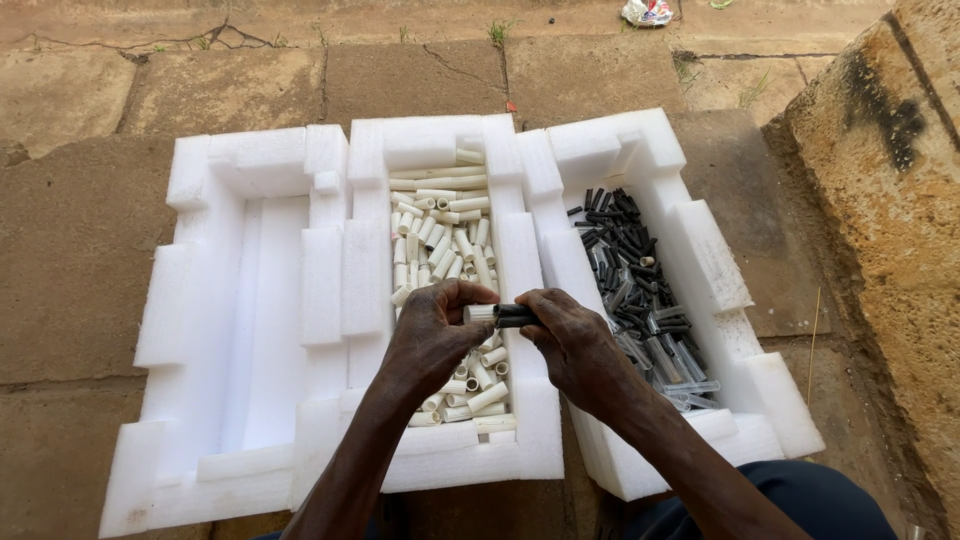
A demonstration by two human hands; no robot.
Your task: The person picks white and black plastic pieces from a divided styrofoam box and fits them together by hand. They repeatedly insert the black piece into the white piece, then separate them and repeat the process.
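White foam trays are sitting side by side on a stone floor (pixel 90 250), three of them, and the person is working over the middle one. The left hand (pixel 432 335) is pinching a short white tube (pixel 479 313) between thumb and fingertips, its grip closed narrowly around the tube's left end. The right hand (pixel 572 340) is holding a dark cylindrical piece (pixel 514 316) in a similarly tight pinch, and the two pieces are meeting end to end (whether the dark one is sitting inside the white one, I cannot tell). Both hands are hovering just above the middle tray (pixel 365 250), which is holding a heap of loose white tubes (pixel 445 225) lying at all angles. To the right, touching it, the right tray (pixel 715 250) is carrying a pile of black and grey pieces (pixel 630 260), some of them looking clear near the lower end. The left tray (pixel 190 300) is lying beside the middle one, showing only its bare foam channel. A rough stone block (pixel 890 200) is standing at the right edge, and a crumpled scrap of wrapper (pixel 648 11) is lying on the ground at the top.
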